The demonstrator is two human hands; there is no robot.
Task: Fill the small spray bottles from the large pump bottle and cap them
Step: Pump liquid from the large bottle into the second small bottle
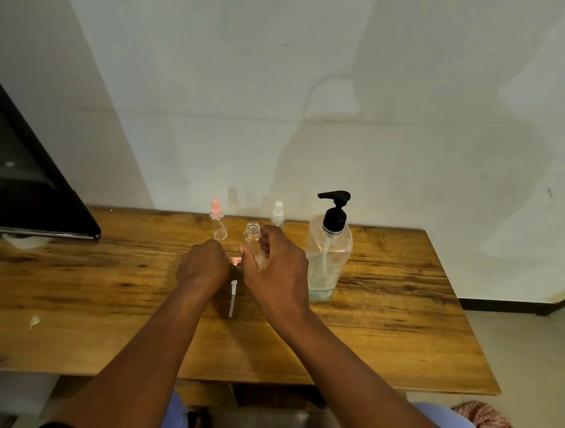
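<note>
On the wooden table [384,319] with a dark-grained brown top, the right hand [277,273] curls its fingers and thumb round a small clear plastic spray bottle [254,242], which is uncapped, its threaded neck open at the top and leaning slightly away from the person. The left hand [202,265] sits just beside it with fingers curled downward; a pink spray cap [235,261] shows between the 2 hands, and its thin white dip tube [232,298] trails toward the person across the table. Whether the left hand actually pinches that cap is hidden by the knuckles, so its grip cannot be told.

Right of the held bottle stands the large clear pump bottle [328,259] with a black pump head, its spout pointing left, and a little pale liquid low in its base. No label or writing can be read on it or on any other bottle.

Behind the hands, near the wall, 2 more small bottles stand upright: a clear bottle with a pink spray top [217,221] on the left and a clear bottle with a white spray top [278,213] on the right. A black-framed screen [28,191] juts in at the table's far left.
</note>
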